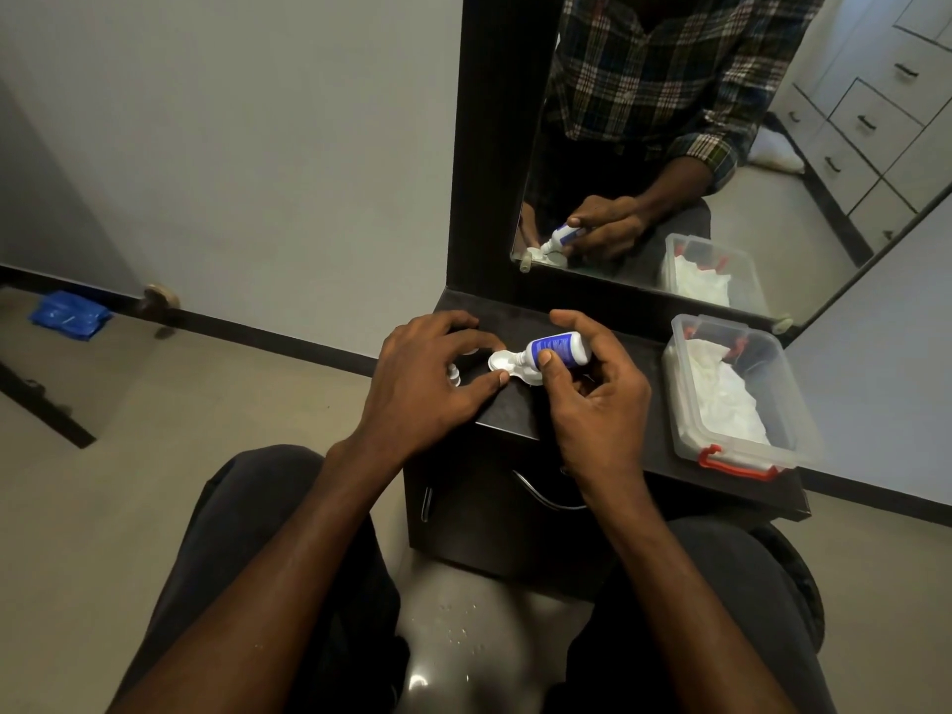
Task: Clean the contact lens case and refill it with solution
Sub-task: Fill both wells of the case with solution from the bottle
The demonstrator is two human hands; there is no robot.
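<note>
A white contact lens case (500, 362) lies open on the dark counter (520, 414), its left well showing. My left hand (430, 383) rests over the counter's left end, with fingertip and thumb pinching the case at its edge. My right hand (592, 389) grips a small white solution bottle with a blue label (559, 350), tipped sideways so its nozzle points left into the case. Small white caps (454, 376) lie partly hidden under my left fingers.
A clear plastic box with red clips (736, 399) holding white tissue stands on the counter's right. A mirror (695, 146) rises behind and reflects the hands. A cabinet handle (541, 494) sits below the counter. On the floor at far left lies a blue packet (69, 314).
</note>
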